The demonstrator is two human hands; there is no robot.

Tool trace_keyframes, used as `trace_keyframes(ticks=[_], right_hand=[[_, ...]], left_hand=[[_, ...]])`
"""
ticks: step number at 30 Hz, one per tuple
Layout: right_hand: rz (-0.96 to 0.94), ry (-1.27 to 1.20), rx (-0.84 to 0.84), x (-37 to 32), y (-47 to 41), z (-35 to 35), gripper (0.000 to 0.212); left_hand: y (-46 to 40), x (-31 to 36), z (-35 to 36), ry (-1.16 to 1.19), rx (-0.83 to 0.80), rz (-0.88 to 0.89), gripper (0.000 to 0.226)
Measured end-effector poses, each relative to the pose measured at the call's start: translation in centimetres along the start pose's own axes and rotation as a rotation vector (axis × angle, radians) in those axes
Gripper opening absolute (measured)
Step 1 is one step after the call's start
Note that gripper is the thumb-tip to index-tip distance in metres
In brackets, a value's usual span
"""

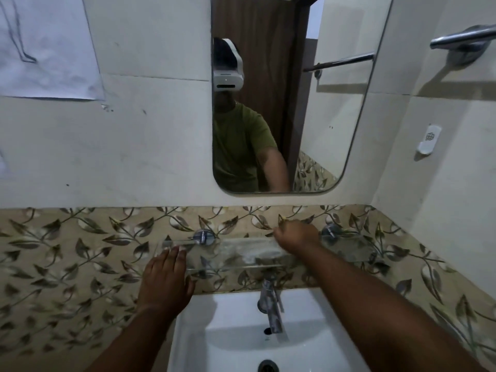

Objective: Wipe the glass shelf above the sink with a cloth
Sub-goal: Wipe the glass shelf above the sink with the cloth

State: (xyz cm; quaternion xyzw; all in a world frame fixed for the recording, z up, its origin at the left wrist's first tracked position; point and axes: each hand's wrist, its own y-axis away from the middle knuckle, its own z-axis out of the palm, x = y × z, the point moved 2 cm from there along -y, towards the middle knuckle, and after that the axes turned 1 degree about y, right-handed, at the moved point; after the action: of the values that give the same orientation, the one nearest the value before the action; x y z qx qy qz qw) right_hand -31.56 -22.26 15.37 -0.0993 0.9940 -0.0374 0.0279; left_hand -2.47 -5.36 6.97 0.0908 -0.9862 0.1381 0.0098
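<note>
The glass shelf is fixed to the leaf-patterned tile band above the sink, on two chrome brackets. My left hand lies flat with its fingertips on the shelf's left front part and holds nothing. My right hand is curled into a fist on the shelf's middle-right, close to the wall. A pale, blurred patch that looks like a thin cloth spreads on the glass under and to the left of that fist. How the fingers grip it is hidden.
A white sink with a chrome tap sits directly below the shelf. A mirror hangs above and reflects a person in a green shirt. A towel bar and a small white holder are on the right wall.
</note>
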Motion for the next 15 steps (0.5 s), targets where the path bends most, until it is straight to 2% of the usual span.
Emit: trace_keyframes(ticks=[4, 7, 10, 12, 15], right_hand=[[0.186, 0.015, 0.081, 10.8, 0.6, -0.1, 0.055], [0.281, -0.124, 0.084, 14.2, 1.4, -1.3, 0.061], [0.322, -0.315, 0.189, 13.4, 2.2, -2.7, 0.064], [0.224, -0.412, 0.283, 10.9, 3.2, -3.0, 0.056], [0.044, -0.471, 0.301, 4.8, 5.8, -2.3, 0.048]], left_hand=[[0.1, 0.1, 0.3, -0.006, -0.007, -0.002, 0.077], [0.0, 0.0, 0.4, -0.003, -0.004, -0.009, 0.078], [-0.1, 0.0, 0.6, -0.019, -0.005, -0.004, 0.078], [-0.1, 0.0, 0.7, -0.03, -0.005, -0.007, 0.078], [-0.1, -0.1, 0.8, -0.045, 0.008, -0.009, 0.079]])
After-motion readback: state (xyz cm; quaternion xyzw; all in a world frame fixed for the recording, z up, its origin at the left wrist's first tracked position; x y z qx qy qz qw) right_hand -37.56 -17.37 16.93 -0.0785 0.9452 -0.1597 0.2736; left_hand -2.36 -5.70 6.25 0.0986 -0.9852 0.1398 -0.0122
